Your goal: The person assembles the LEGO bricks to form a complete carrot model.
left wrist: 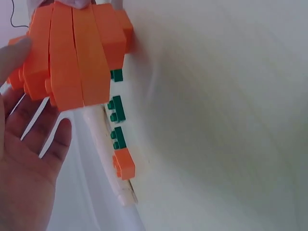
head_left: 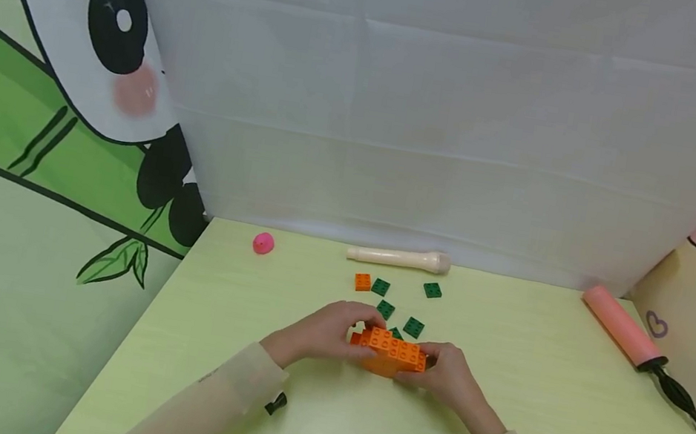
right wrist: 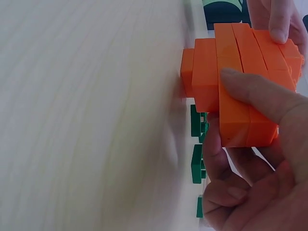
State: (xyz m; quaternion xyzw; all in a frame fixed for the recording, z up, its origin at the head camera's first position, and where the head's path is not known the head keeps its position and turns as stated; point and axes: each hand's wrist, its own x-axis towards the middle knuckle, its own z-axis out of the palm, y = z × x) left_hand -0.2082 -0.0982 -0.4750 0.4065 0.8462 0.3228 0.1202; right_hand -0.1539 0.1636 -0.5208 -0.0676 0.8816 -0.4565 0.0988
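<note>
An orange block build [head_left: 391,352] of several stacked toy bricks is held just over the table between both hands. On its left side the left hand [head_left: 337,332] grips it with thumb in front and fingers behind. From the right, the right hand [head_left: 448,377] pinches the build's end; in the right wrist view its thumb [right wrist: 255,91] presses the smooth face. The layers step inward toward the lower edge, as the left wrist view of the build [left wrist: 72,57] shows. Behind it lie several small green bricks, among them one green brick [head_left: 414,327], and a loose orange brick [head_left: 362,282].
A pale stick with a rounded end [head_left: 399,258] lies along the table's back edge. A pink round piece [head_left: 264,243] sits at the back left. To the right rests a pink cylinder with a black handle [head_left: 624,330]. A white cloth wall [head_left: 405,105] rises behind.
</note>
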